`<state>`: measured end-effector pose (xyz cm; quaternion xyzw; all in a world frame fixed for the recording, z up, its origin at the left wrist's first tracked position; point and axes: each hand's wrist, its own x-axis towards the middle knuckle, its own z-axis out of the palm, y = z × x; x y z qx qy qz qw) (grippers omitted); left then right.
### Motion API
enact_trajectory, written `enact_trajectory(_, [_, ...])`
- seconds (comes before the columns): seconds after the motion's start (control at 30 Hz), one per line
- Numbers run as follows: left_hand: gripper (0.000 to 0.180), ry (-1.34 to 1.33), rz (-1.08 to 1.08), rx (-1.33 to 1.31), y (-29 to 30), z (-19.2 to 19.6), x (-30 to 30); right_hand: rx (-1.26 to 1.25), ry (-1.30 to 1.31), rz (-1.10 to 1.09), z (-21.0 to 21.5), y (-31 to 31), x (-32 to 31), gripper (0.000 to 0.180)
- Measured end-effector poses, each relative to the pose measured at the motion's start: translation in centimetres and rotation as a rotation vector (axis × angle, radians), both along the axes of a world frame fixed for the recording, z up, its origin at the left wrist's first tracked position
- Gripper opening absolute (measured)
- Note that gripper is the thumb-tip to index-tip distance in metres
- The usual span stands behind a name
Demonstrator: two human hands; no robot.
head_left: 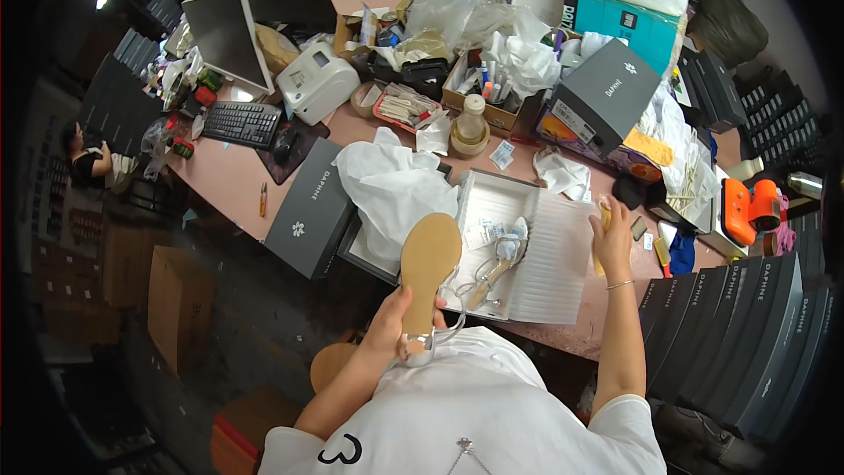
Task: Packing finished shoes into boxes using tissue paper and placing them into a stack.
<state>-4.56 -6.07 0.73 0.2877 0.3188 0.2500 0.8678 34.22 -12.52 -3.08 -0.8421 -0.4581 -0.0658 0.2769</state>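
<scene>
The person's left hand (387, 327) closes around the heel end of a tan-soled silver sandal (431, 251), its toe toward 12 o'clock. At 3 o'clock from it, a 2nd sandal (507, 249) lies in an open shoebox (491, 197). The right hand (613, 242), toward 2 o'clock, has its fingers partly curled at a yellow strip (600, 261); whether they grip it cannot be told. The held sandal looks light, stiff and smooth underneath, with bendy, easily scuffed straps; the sole's edges probably offer the surest hold.
</scene>
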Motion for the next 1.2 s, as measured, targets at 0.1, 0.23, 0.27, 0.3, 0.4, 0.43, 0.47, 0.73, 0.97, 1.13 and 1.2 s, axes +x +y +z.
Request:
enact_trajectory(0.1, [0.054, -0.015, 0.081, -0.148, 1.4, 0.1, 1.5, 0.169, -0.103, 0.168, 2.6, 1.5, -2.4, 0.058])
enact_trajectory(0.23, [0.055, -0.013, 0.129, -0.116, 1.8, -0.5, 1.8, -0.068, 0.707, 0.414, 3.1, 1.2, -9.6, 0.036])
enact_trajectory(0.27, [0.054, 0.014, 0.121, -0.068, 1.8, -0.6, 1.7, -0.088, 0.763, 0.482, 2.6, 1.0, -10.9, 0.030])
enact_trajectory(0.3, [0.054, -0.003, 0.084, -0.071, 1.8, -1.3, 1.1, -0.134, 0.791, 0.533, 2.2, 0.3, -12.0, 0.030])
enact_trajectory(0.4, [0.054, 0.015, 0.154, 0.027, 1.2, 0.0, 1.5, -0.069, 0.856, 0.592, 1.0, -1.1, -12.6, 0.029])
enact_trajectory(0.43, [0.054, 0.033, 0.163, 0.026, 1.0, 0.3, 1.9, -0.030, 0.791, 0.515, 1.1, -1.2, -11.5, 0.025])
enact_trajectory(0.47, [0.053, 0.057, 0.175, 0.024, 0.8, 0.5, 2.1, 0.089, 0.917, 0.369, 1.1, -1.5, -10.2, 0.024])
enact_trajectory(0.73, [0.047, 0.089, 0.058, 0.050, 1.3, 0.5, 4.4, 0.388, 0.712, -0.310, -7.6, -5.1, 1.4, 0.031])
enact_trajectory(0.97, [0.042, 0.112, 0.026, 0.112, 2.1, 1.2, 6.8, -0.327, 0.902, 0.055, -7.2, -3.8, -9.0, 0.041])
enact_trajectory(1.13, [0.039, 0.101, -0.025, 0.132, 2.4, 1.6, 7.9, -0.515, 0.865, 0.096, -12.1, -5.9, -4.4, 0.044])
enact_trajectory(1.2, [0.038, 0.078, -0.034, 0.132, 2.6, 1.4, 8.0, -0.555, 0.837, 0.172, -12.3, -7.3, -1.6, 0.043])
